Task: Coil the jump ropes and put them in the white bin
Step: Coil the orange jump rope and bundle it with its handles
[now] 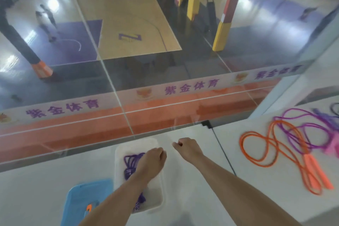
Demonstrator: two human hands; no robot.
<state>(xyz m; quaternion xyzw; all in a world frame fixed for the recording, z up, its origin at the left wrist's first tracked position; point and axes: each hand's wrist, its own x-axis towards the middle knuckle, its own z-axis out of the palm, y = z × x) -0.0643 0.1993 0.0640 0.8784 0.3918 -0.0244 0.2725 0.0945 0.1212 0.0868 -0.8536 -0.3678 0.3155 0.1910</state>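
The white bin (120, 154) sits on the pale table near its front middle. A coiled purple jump rope (130, 161) lies inside it, partly hidden by my left forearm. My left hand (153, 159) hovers over the bin with fingers curled and nothing in it. My right hand (188, 146) is just right of the bin above the table, fingers curled, holding nothing. At the right, an orange jump rope (260, 149) lies loose with its handles toward me. A purple jump rope (300, 128) is tangled over it.
A blue bin (77, 205) stands left of the white one, with an orange item at its near edge. A glass wall with a purple-lettered strip runs along the table's far side. A pink object (333, 146) lies at the right edge. A seam splits the table.
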